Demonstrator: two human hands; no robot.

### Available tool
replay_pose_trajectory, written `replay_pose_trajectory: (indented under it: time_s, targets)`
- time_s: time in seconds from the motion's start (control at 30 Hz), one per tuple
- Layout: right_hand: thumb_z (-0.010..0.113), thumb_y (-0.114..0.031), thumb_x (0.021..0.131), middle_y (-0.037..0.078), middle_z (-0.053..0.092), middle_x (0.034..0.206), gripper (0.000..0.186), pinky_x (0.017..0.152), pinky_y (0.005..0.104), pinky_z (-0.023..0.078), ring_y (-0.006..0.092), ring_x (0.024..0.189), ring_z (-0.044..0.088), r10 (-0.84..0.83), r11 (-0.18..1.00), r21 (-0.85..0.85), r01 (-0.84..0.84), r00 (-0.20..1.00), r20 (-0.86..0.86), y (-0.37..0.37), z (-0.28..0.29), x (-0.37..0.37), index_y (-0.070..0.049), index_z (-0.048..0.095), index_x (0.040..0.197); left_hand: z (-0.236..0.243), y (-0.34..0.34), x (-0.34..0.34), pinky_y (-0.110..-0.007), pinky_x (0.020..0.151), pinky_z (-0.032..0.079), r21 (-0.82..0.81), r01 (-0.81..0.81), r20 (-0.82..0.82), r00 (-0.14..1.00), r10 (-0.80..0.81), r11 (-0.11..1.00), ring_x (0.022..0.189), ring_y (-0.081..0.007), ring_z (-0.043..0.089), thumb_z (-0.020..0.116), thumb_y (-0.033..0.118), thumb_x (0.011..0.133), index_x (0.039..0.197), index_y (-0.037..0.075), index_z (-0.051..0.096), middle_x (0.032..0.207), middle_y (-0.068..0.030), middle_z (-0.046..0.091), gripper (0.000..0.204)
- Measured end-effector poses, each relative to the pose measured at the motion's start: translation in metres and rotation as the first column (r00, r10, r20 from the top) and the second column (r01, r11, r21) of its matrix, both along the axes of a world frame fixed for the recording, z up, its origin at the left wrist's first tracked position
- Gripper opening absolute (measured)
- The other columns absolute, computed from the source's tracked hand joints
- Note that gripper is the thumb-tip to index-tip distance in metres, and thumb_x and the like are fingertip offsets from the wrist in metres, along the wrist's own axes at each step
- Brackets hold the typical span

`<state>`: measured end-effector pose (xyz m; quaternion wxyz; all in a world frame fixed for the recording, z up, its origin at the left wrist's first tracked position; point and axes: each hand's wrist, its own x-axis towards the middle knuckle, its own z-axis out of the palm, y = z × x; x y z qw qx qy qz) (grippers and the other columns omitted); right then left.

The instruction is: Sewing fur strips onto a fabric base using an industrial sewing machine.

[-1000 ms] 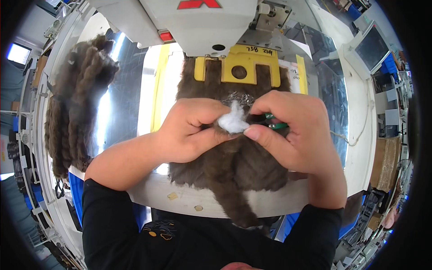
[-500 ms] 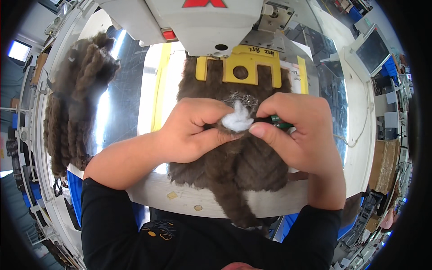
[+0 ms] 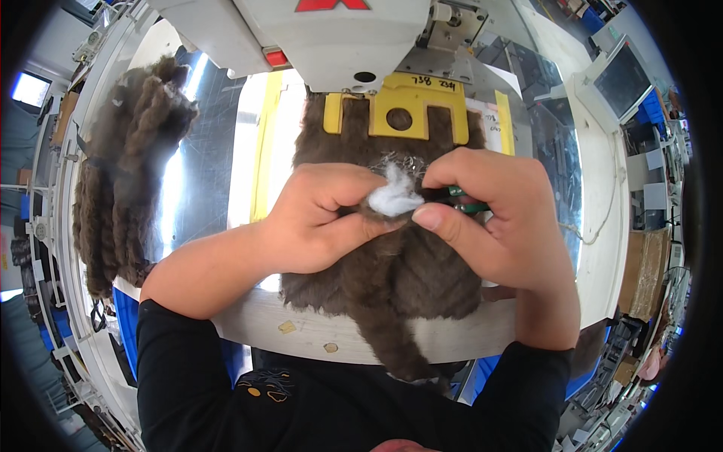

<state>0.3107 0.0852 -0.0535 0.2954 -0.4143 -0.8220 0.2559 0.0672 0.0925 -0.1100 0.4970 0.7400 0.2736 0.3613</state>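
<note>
Pinched in my left hand (image 3: 320, 215) is the edge of a brown fur piece (image 3: 437, 275), around a tuft of white stuffing (image 3: 395, 196). Part of the fur hangs over the table's front edge like a tail. My right hand (image 3: 501, 215) is closed on a small hand tool (image 3: 471, 207) with green and black handles. Its tip is at the right side of the stuffing, mostly hidden by fingers and fluff, so I cannot tell its exact kind. Loose silvery threads (image 3: 407, 162) show just beyond the stuffing.
A yellow plate (image 3: 410, 87) with cutouts lies over the fur's far part, below a white machine head (image 3: 339, 45). Stacked brown fur pieces (image 3: 124, 181) lie at the left. A monitor (image 3: 621, 79) stands at the far right. Yellow tape strips (image 3: 265, 151) flank the work area.
Both hands keep almost the same place. The stuffing looks a little more drawn out, and the tool's green handles show slightly more and farther apart in my right hand.
</note>
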Motion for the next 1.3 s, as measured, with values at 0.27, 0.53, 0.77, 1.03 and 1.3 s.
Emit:
replay_pose_trajectory:
  time_s: [0.27, 0.53, 0.77, 1.03, 1.3]
  targets:
    - [0.079, -0.023, 0.088, 0.006, 0.060, 0.066, 0.017, 0.053, 0.0389, 0.043, 0.0289, 0.060, 0.059, -0.001, 0.997, 0.071, -0.002, 0.999, 0.033, -0.001, -0.001, 0.000, -0.011, 0.066, 0.086, -0.002, -0.002, 0.002, -0.033, 0.067, 0.049, 0.049, -0.007, 0.011, 1.000, 0.006, 0.999, 0.076, -0.0242, 0.068, 0.077, 0.002, 0.090, 0.102, 0.000, 0.073, 0.087, -0.0105, 0.071, 0.013]
    - [0.080, -0.025, 0.086, 0.006, 0.065, 0.072, 0.020, 0.054, 0.0386, 0.046, 0.0302, 0.062, 0.062, -0.009, 1.000, 0.017, 0.009, 1.000, 0.012, -0.001, 0.000, 0.001, -0.011, 0.066, 0.089, -0.002, -0.004, 0.002, -0.033, 0.066, 0.049, 0.093, -0.070, -0.017, 0.997, 0.072, 0.993, 0.074, -0.0243, 0.067, 0.076, 0.000, 0.089, 0.102, 0.000, 0.073, 0.084, -0.0111, 0.070, 0.014]
    - [0.079, -0.026, 0.087, 0.006, 0.065, 0.072, 0.019, 0.053, 0.0390, 0.046, 0.0300, 0.062, 0.063, 0.038, 0.999, 0.030, -0.040, 0.997, 0.070, -0.002, -0.004, -0.003, -0.012, 0.067, 0.090, -0.004, -0.004, 0.004, -0.034, 0.064, 0.049, 0.185, -0.074, -0.043, 0.996, 0.083, 0.980, 0.073, -0.0253, 0.067, 0.076, 0.000, 0.089, 0.100, 0.000, 0.072, 0.083, -0.0116, 0.070, 0.012]
    - [0.079, -0.027, 0.088, 0.006, 0.065, 0.072, 0.020, 0.052, 0.0391, 0.045, 0.0293, 0.062, 0.063, -0.009, 1.000, 0.014, 0.008, 1.000, 0.029, -0.004, -0.003, -0.005, -0.012, 0.065, 0.088, -0.002, -0.007, 0.005, -0.038, 0.065, 0.054, 0.189, -0.139, -0.073, 0.985, 0.155, 0.972, 0.074, -0.0320, 0.070, 0.076, 0.005, 0.085, 0.103, 0.000, 0.074, 0.085, -0.0155, 0.071, 0.019]
    - [0.079, -0.026, 0.088, 0.006, 0.065, 0.072, 0.021, 0.052, 0.0389, 0.045, 0.0295, 0.063, 0.064, 0.020, 0.997, 0.071, -0.026, 0.997, 0.076, -0.003, -0.007, -0.006, -0.011, 0.064, 0.089, 0.002, -0.011, 0.006, -0.038, 0.057, 0.049, 0.337, -0.152, -0.127, 0.970, 0.206, 0.929, 0.065, -0.0314, 0.064, 0.076, 0.002, 0.080, 0.096, 0.000, 0.070, 0.076, -0.0128, 0.064, 0.017]
